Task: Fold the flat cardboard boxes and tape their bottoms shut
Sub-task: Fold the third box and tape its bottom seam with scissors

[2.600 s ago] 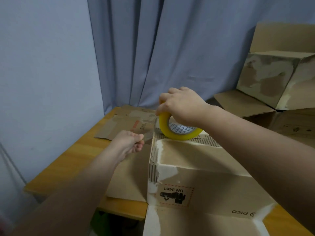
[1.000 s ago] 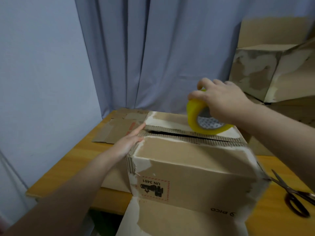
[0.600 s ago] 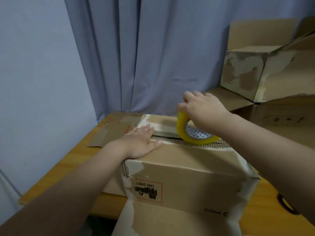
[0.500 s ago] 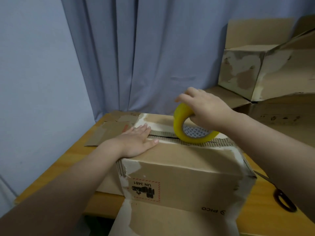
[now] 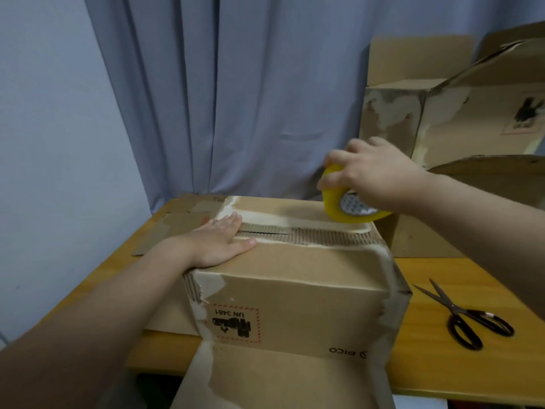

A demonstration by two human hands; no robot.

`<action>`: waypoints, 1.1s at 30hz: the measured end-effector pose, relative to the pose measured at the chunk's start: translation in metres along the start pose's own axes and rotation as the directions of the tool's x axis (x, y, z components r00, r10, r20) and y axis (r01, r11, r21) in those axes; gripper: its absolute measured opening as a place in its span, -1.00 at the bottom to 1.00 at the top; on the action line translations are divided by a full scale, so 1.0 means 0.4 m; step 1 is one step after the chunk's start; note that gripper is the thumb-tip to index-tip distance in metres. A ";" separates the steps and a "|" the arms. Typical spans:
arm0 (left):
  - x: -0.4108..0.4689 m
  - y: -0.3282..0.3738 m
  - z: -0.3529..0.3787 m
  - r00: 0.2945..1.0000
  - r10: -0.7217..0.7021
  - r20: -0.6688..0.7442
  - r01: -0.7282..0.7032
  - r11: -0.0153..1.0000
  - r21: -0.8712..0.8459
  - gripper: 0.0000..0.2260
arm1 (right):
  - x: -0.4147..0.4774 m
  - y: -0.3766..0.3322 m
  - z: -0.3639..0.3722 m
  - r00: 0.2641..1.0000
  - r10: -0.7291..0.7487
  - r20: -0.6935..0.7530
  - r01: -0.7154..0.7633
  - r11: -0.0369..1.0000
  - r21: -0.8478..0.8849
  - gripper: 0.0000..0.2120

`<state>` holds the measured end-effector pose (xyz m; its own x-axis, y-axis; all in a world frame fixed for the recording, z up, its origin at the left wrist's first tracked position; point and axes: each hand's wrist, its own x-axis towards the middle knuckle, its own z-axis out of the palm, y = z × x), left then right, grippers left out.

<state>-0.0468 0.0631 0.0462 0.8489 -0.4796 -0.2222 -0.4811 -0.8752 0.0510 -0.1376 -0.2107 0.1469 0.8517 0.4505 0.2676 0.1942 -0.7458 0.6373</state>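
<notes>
Gripping the yellow tape roll (image 5: 349,209), the right hand (image 5: 380,175) had carried it from the middle of the seam (image 5: 309,233) to the right end of the box (image 5: 295,296), which stood bottom-up at the surface's (image 5: 442,364) front edge. The left hand (image 5: 218,240) stayed flat on the seam's left end, so the strip looked nearly run.

One head-worn camera looks forward and down from the near edge of the yellow wooden table (image 5: 427,335), close over the worn brown cardboard box (image 5: 295,302). It faces the grey-blue pleated curtain (image 5: 236,98).
</notes>
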 end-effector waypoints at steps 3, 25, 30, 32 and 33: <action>0.003 0.013 -0.004 1.000 0.004 0.022 -0.005 1.000 0.023 -0.26 | -0.002 -0.043 0.008 0.996 -0.026 0.087 0.022 0.999 0.044 -0.57; -0.044 0.072 0.008 0.995 -0.036 -0.091 0.024 0.991 -0.131 -0.42 | -0.156 -0.078 0.234 0.717 0.575 0.395 -0.110 -0.465 0.878 -0.67; -0.041 0.019 -0.001 0.991 -0.042 -0.126 0.034 0.997 -0.066 -0.42 | -0.119 -0.180 0.214 0.518 0.671 0.531 0.163 -0.686 0.709 -0.74; -0.047 -0.009 -0.009 0.993 -0.073 -0.088 0.070 0.997 -0.033 -0.42 | -0.099 -0.219 0.201 0.479 0.690 0.543 0.196 -0.687 0.700 -0.67; -0.048 -0.017 -0.012 0.993 -0.099 -0.063 0.098 0.995 -0.011 -0.42 | -0.090 -0.237 0.197 0.467 0.698 0.542 0.200 -0.681 0.704 -0.64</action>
<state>-0.0587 0.0780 0.0550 0.9043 -0.3941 -0.1639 -0.3931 -0.9186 0.0399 -0.1484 -0.1950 0.0199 0.7974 -0.5765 0.1782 0.3812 0.2524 -0.8894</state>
